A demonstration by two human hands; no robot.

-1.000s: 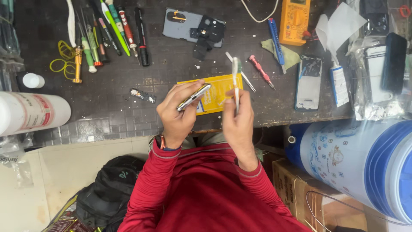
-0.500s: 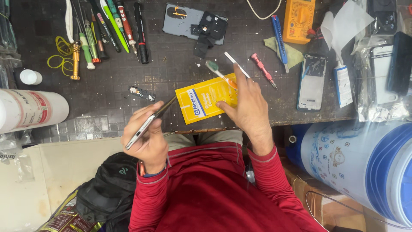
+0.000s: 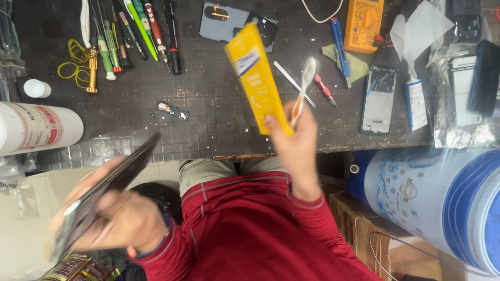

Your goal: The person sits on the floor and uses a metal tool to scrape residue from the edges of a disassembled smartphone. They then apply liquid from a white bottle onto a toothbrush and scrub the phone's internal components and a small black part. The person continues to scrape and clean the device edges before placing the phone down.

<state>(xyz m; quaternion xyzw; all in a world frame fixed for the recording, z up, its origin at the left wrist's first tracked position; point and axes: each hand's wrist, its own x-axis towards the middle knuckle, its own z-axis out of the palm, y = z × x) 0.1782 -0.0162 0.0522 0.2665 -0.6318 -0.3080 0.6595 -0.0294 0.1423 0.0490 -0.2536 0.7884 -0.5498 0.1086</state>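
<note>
Head view shows our left hand (image 3: pixel 112 221) has swung its dark phone (image 3: pixel 104 198) to lower left; right hand (image 3: pixel 294 140) has raised its gripped yellow packet (image 3: pixel 255 78) and toothbrush (image 3: pixel 302 91).

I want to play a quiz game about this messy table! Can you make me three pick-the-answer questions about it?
1. Where is the left hand?
A. off the table's edge, low at the side
B. on the tools
C. on the blue barrel

2. What colour is the flat pack in the right hand?
A. green
B. yellow
C. pink

3. How is the right hand?
A. open and flat
B. closed on the pack and a toothbrush
C. resting on the table

Answers: 1 A, it holds a dark phone beside the red shirt. 2 B, the pack is bright yellow. 3 B, both stick up from its grip.
</note>
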